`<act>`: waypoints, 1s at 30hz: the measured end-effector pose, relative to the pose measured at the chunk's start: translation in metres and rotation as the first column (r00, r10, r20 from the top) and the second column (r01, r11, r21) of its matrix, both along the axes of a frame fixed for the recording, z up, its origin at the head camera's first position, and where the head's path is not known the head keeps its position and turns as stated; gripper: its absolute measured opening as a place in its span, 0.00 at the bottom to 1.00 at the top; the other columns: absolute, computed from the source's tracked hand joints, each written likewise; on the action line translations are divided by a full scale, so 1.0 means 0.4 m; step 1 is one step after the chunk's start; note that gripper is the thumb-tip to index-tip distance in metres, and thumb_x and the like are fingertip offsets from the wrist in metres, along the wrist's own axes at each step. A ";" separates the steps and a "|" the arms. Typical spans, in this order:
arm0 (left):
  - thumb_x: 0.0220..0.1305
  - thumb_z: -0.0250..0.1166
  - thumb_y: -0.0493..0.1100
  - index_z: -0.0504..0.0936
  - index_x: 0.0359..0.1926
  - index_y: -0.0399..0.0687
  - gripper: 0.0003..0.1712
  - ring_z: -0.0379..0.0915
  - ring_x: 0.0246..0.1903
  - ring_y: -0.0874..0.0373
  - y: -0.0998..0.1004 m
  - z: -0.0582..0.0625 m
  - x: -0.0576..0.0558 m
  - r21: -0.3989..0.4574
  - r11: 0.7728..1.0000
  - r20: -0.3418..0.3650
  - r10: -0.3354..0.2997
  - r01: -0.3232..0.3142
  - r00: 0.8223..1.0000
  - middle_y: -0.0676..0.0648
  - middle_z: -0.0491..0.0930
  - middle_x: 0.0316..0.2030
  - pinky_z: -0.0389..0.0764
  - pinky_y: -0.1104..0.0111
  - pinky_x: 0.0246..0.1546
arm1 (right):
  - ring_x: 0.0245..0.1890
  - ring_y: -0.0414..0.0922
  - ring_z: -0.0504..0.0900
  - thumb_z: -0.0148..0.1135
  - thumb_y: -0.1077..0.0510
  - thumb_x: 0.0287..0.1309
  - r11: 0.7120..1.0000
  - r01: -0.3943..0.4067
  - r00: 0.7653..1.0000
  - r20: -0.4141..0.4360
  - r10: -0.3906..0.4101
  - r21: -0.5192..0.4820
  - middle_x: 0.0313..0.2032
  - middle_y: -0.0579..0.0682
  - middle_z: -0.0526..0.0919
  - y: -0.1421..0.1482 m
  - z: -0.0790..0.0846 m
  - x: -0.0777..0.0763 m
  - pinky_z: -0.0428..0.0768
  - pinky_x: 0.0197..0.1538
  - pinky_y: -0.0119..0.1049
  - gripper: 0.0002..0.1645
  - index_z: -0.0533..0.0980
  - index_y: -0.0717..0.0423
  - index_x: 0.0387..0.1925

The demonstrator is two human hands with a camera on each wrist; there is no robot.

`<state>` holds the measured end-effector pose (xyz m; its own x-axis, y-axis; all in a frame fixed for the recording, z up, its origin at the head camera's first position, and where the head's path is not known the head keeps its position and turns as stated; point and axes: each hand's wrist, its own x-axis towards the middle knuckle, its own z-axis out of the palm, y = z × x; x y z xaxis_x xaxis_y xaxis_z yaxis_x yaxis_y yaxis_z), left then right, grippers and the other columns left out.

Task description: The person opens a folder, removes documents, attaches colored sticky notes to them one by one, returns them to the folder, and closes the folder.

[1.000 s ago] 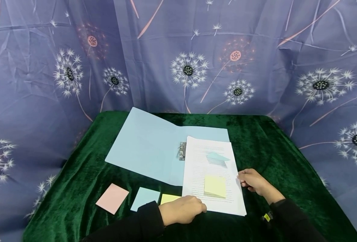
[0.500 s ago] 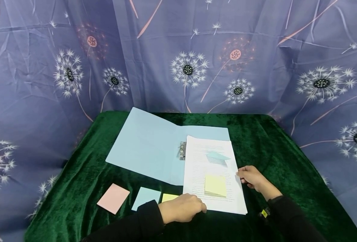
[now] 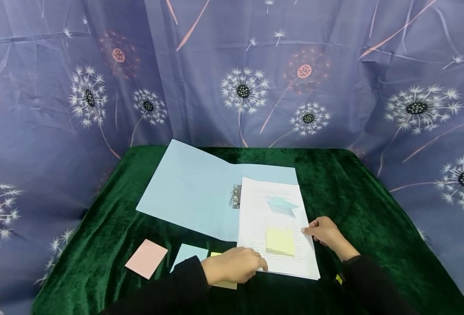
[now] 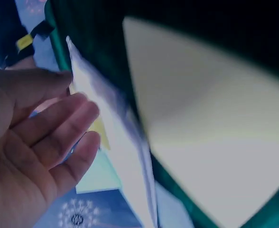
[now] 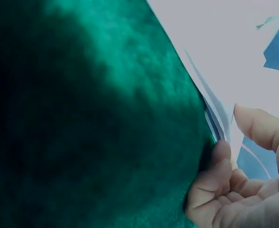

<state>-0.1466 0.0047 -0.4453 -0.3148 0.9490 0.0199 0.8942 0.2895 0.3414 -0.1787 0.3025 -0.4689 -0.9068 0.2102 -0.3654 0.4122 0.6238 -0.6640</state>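
A stack of white printed sheets (image 3: pixel 251 236) lies on the right side of an unfolded light blue folder (image 3: pixel 192 192), beside its metal ring clip (image 3: pixel 236 197). On the top sheet are a yellow sticky note (image 3: pixel 280 241) and a blue sticky note (image 3: pixel 281 204), partly lifted. My right hand (image 3: pixel 328 234) pinches the sheets' right edge, thumb on top and curled fingers beneath. At the near edge my left hand (image 3: pixel 235 265) touches the paper with relaxed, slightly bent fingers. In the left wrist view, the left fingers (image 4: pixel 82 121) lie against the sheets' edge.
A pink sticky pad (image 3: pixel 146 259) and a blue sticky pad (image 3: pixel 188 253) lie at the near left. A yellow sticky pad (image 3: pixel 225 285) sits partly under my left hand. Green velvet cloth (image 3: pixel 109 218) covers the table, with a dandelion-patterned curtain (image 3: pixel 200 87) behind.
My right thumb has moved left, further onto the sheets. My left hand has risen slightly, so the near edge of the yellow pad shows below it. The folder has not moved.
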 end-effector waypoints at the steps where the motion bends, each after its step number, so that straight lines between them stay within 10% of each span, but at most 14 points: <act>1: 0.56 0.65 0.31 0.83 0.45 0.47 0.16 0.73 0.42 0.70 -0.002 0.008 -0.008 0.016 1.000 -0.008 0.024 -0.024 1.000 0.55 0.80 0.43 0.70 0.80 0.40 | 0.14 0.43 0.63 0.65 0.59 0.54 1.000 0.000 1.000 -0.006 0.000 0.024 0.22 0.55 0.70 -0.003 -0.002 -0.002 0.64 0.20 0.34 0.15 0.72 0.67 0.35; 12: 0.56 0.62 0.28 0.79 0.50 0.39 0.19 0.71 0.48 0.54 -0.036 0.068 -0.149 0.098 0.935 -0.105 0.350 -0.340 0.931 0.45 0.78 0.45 0.71 0.68 0.46 | 0.20 0.46 0.70 0.65 0.60 0.54 0.997 0.027 1.000 0.004 -0.028 0.070 0.26 0.55 0.71 -0.011 -0.007 -0.007 0.73 0.24 0.36 0.14 0.70 0.65 0.33; 25: 0.59 0.64 0.39 0.62 0.66 0.38 0.36 0.40 0.67 0.38 -0.032 0.050 -0.211 -0.253 0.801 -0.026 0.556 -0.543 0.831 0.33 0.43 0.69 0.56 0.48 0.59 | 0.30 0.51 0.74 0.63 0.61 0.55 0.996 0.014 1.000 0.005 -0.014 0.087 0.32 0.59 0.71 -0.019 -0.004 -0.003 0.75 0.27 0.39 0.13 0.68 0.66 0.32; 30: 0.59 0.64 0.40 0.64 0.65 0.40 0.34 0.42 0.66 0.38 -0.026 0.048 -0.228 -0.258 0.789 -0.035 0.568 -0.557 0.822 0.35 0.43 0.69 0.58 0.48 0.58 | 0.31 0.51 0.73 0.63 0.61 0.56 0.996 0.010 1.000 0.003 -0.010 0.086 0.32 0.60 0.71 -0.019 -0.003 -0.002 0.75 0.27 0.39 0.13 0.68 0.66 0.33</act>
<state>-0.2378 -0.0056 -0.4262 -0.7896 0.5748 -0.2148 0.5332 0.8160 0.2235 -0.1794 0.2949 -0.4700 -0.9033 0.2501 -0.3485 0.4208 0.6746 -0.6065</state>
